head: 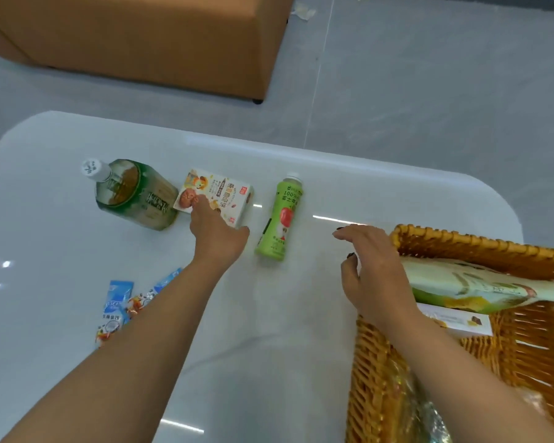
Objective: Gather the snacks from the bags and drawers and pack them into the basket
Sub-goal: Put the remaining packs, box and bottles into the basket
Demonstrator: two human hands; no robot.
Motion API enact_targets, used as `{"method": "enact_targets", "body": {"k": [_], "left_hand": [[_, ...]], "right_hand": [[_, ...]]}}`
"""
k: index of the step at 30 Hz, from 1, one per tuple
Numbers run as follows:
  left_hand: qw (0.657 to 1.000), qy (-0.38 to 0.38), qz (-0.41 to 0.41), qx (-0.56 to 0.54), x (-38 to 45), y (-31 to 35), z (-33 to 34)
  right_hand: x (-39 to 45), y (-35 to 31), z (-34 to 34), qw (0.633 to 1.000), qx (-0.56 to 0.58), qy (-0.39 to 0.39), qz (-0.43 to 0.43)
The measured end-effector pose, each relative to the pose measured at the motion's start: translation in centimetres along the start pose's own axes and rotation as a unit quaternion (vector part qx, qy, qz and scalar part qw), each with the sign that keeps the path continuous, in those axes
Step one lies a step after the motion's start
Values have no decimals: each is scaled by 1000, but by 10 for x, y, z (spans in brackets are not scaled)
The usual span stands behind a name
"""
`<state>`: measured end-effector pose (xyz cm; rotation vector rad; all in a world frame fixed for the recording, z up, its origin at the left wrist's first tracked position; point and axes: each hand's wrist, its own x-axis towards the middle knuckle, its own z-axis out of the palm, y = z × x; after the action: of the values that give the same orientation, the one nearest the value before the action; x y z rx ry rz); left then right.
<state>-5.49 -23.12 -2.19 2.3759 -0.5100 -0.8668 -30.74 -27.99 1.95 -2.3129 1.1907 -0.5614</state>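
Observation:
A white cookie box (219, 191) lies flat on the white table (269, 314). My left hand (216, 231) grips its near edge, fingers over the top and thumb at the near right corner. A green apple juice bottle (280, 219) lies just right of the box. A large tea bottle (135, 193) lies on its side left of the box. Blue snack packets (117, 306) lie partly under my left forearm. My right hand (375, 273) hovers with spread fingers at the left rim of the wicker basket (461, 243), holding nothing. The basket holds a green snack bag (480, 289) and a white box (454, 321).
A brown upholstered ottoman (141, 36) stands on the grey floor beyond the table's far edge. The table has rounded corners. A crinkly wrapped packet (422, 414) lies in the basket's near part.

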Motion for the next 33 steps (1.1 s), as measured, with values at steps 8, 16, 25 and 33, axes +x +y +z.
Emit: {"method": "enact_targets", "body": {"k": [8, 16, 25, 33], "left_hand": [[991, 14, -24, 130, 34, -10, -12], [972, 36, -17, 230, 47, -9, -3], [948, -6, 71, 311, 57, -7, -13], [957, -40, 65, 279, 12, -6, -11]], "right_hand": [[-9, 3, 8, 995, -79, -22, -64], [-3, 0, 8, 991, -113, -47, -52], [-2, -1, 9, 991, -119, -40, -52], [-4, 1, 11, 994, -100, 9, -49]]}}
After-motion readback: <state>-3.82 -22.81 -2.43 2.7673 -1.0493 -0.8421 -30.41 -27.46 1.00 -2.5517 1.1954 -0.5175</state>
